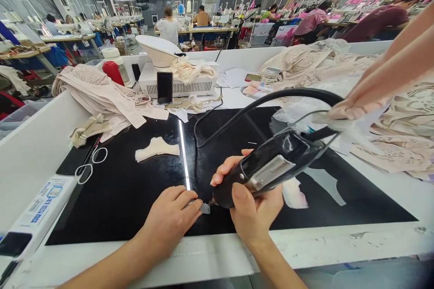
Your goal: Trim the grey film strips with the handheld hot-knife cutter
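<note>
My right hand [256,212] is closed around the handle of a black corded hand tool [285,153] with a metal plate on its side. The tool tilts down to the left, its nose close to my left hand [171,212]. The left fingers are pressed together on a small grey piece [205,208] at the tool's nose; what it is exactly I cannot make out. A cream fabric piece [158,148] lies on the black mat [111,207], and a pale pinkish scrap [294,193] is just right of my right hand.
Another person's hand [349,108] reaches in from the right at the tool's cable end. White-handled scissors [91,165] lie at left. Fabric heaps [95,90] line both sides. Behind the mat are a vented white box [176,86], a phone [164,88] and a black cable [195,144].
</note>
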`<action>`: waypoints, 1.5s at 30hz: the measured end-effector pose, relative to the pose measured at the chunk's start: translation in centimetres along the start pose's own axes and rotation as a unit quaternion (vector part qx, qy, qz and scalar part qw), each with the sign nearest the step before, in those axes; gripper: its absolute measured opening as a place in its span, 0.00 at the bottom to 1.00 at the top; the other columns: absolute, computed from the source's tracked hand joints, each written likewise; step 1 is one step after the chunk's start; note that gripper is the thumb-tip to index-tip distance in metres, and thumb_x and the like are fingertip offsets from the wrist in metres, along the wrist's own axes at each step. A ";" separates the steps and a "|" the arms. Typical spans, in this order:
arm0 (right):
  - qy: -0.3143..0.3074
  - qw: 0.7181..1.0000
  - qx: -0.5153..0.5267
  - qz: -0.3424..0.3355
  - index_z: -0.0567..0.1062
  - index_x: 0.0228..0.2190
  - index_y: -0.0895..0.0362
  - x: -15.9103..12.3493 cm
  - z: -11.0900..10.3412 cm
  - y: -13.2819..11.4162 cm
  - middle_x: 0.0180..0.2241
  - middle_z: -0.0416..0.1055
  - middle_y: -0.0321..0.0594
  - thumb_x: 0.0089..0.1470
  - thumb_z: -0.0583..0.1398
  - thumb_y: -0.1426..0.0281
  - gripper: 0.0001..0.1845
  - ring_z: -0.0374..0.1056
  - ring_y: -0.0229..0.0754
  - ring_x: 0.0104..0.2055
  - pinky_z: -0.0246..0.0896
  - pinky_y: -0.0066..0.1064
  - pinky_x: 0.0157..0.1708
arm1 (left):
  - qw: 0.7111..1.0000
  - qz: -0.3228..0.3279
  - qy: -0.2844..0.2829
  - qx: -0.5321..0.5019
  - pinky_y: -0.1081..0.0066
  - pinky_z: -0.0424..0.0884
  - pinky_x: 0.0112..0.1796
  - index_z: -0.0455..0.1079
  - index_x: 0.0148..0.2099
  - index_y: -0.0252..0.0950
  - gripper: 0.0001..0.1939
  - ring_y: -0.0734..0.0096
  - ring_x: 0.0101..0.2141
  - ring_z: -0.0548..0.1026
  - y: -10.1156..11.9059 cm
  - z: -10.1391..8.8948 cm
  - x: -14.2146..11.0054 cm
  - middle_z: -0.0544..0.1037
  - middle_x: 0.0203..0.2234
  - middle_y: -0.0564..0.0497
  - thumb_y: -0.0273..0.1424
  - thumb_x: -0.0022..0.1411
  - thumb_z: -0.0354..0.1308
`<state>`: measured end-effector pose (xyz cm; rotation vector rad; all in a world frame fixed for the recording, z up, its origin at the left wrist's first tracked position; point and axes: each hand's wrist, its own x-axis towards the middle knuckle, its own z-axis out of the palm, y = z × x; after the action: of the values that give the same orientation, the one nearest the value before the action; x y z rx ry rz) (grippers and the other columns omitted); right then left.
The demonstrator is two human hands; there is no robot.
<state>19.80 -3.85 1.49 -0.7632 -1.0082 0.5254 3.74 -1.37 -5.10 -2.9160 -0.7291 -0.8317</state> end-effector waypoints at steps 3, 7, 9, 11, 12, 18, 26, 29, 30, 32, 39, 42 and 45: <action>-0.005 1.000 0.009 0.006 0.68 0.48 0.50 -0.1 0.0 0.1 0.34 0.72 0.34 0.58 0.66 0.64 0.19 0.70 0.36 0.27 0.71 0.29 0.25 | 1.000 0.001 0.012 0.001 0.61 0.78 0.41 0.72 0.48 0.36 0.10 0.62 0.41 0.78 0.1 0.0 0.2 0.80 0.41 0.49 0.30 0.74 0.50; -0.010 1.000 0.012 0.008 0.68 0.50 0.50 -0.3 -0.1 0.1 0.33 0.72 0.34 0.58 0.67 0.64 0.20 0.71 0.36 0.27 0.71 0.30 0.26 | 1.000 0.001 0.012 -0.006 0.62 0.78 0.40 0.73 0.48 0.36 0.09 0.62 0.41 0.78 0.0 -0.2 0.3 0.80 0.41 0.50 0.30 0.74 0.51; -0.009 1.000 0.008 0.005 0.68 0.50 0.50 -0.3 -0.2 0.1 0.33 0.72 0.34 0.57 0.67 0.63 0.21 0.71 0.36 0.27 0.71 0.29 0.25 | 1.000 0.002 0.010 -0.015 0.61 0.78 0.42 0.73 0.48 0.36 0.09 0.62 0.42 0.78 0.1 -0.4 0.3 0.80 0.42 0.49 0.30 0.74 0.52; -0.004 1.000 0.007 0.005 0.68 0.50 0.50 -0.3 -0.2 0.1 0.34 0.72 0.34 0.57 0.67 0.63 0.21 0.71 0.37 0.27 0.71 0.29 0.24 | 1.000 0.014 0.008 -0.026 0.61 0.77 0.46 0.73 0.49 0.35 0.10 0.62 0.43 0.78 0.2 -0.7 0.4 0.80 0.43 0.49 0.30 0.74 0.51; -0.002 1.000 0.007 0.005 0.68 0.50 0.50 -0.3 -0.2 0.1 0.34 0.72 0.34 0.57 0.67 0.63 0.21 0.71 0.37 0.27 0.71 0.30 0.24 | 0.999 0.020 0.005 -0.032 0.61 0.77 0.47 0.73 0.49 0.34 0.11 0.63 0.44 0.78 0.2 -0.8 0.4 0.80 0.43 0.49 0.30 0.74 0.51; 0.002 1.000 -0.006 0.003 0.68 0.49 0.51 -0.1 -0.2 0.2 0.33 0.72 0.34 0.57 0.67 0.64 0.21 0.70 0.37 0.27 0.71 0.31 0.25 | 0.998 0.038 -0.019 -0.049 0.65 0.76 0.46 0.74 0.50 0.32 0.14 0.66 0.43 0.77 0.7 -1.4 0.8 0.80 0.41 0.49 0.31 0.76 0.48; 0.008 1.000 -0.008 -0.006 0.70 0.49 0.50 0.4 -0.7 -0.1 0.33 0.73 0.34 0.57 0.66 0.65 0.18 0.70 0.38 0.27 0.71 0.33 0.26 | 0.997 0.028 -0.046 -0.053 0.63 0.76 0.46 0.73 0.52 0.34 0.11 0.63 0.44 0.77 0.7 -1.2 0.6 0.80 0.42 0.48 0.33 0.73 0.53; 0.010 1.000 -0.002 -0.003 0.70 0.49 0.50 0.5 -0.6 -0.2 0.33 0.73 0.34 0.58 0.66 0.65 0.18 0.70 0.38 0.27 0.70 0.33 0.25 | 0.996 0.023 -0.057 -0.064 0.61 0.75 0.47 0.72 0.52 0.35 0.11 0.62 0.44 0.76 0.7 -1.2 0.5 0.79 0.43 0.48 0.32 0.72 0.55; 0.009 1.000 -0.001 -0.004 0.70 0.49 0.50 0.5 -0.6 -0.2 0.33 0.73 0.34 0.58 0.66 0.66 0.18 0.70 0.38 0.27 0.70 0.33 0.24 | 0.996 0.022 -0.058 -0.067 0.61 0.75 0.47 0.72 0.53 0.35 0.11 0.62 0.44 0.76 0.6 -1.2 0.5 0.79 0.43 0.48 0.32 0.72 0.55; 0.005 1.000 0.000 -0.008 0.70 0.49 0.50 0.5 -0.6 -0.1 0.33 0.73 0.34 0.58 0.66 0.65 0.19 0.70 0.38 0.27 0.69 0.33 0.24 | 0.996 0.022 -0.054 -0.070 0.61 0.75 0.47 0.72 0.53 0.36 0.11 0.62 0.44 0.76 0.6 -1.1 0.4 0.79 0.44 0.48 0.31 0.71 0.56; -0.003 1.000 -0.007 -0.006 0.70 0.49 0.49 0.1 -0.7 0.1 0.33 0.73 0.34 0.58 0.66 0.66 0.18 0.70 0.38 0.27 0.69 0.33 0.25 | 0.997 0.022 -0.039 -0.070 0.59 0.75 0.47 0.72 0.52 0.36 0.10 0.62 0.42 0.76 0.6 -1.0 0.5 0.79 0.43 0.49 0.30 0.71 0.56; -0.003 1.000 -0.015 -0.007 0.69 0.49 0.50 0.1 -0.7 0.0 0.33 0.73 0.34 0.59 0.65 0.67 0.17 0.70 0.38 0.27 0.69 0.33 0.24 | 0.996 0.023 -0.039 -0.073 0.59 0.76 0.47 0.72 0.52 0.36 0.10 0.62 0.42 0.76 0.6 -1.0 0.5 0.79 0.43 0.49 0.30 0.71 0.56; 0.000 0.999 -0.032 -0.003 0.69 0.49 0.50 0.1 -0.8 -0.1 0.32 0.73 0.34 0.60 0.64 0.67 0.17 0.70 0.38 0.27 0.70 0.32 0.24 | 0.996 0.025 -0.038 -0.072 0.59 0.76 0.47 0.72 0.52 0.36 0.10 0.62 0.42 0.76 0.6 -1.1 0.5 0.79 0.42 0.48 0.30 0.72 0.55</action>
<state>20.51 -4.12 1.37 -0.8168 -1.0296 0.4906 3.82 -1.86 -3.91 -3.0948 -0.6213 -0.8055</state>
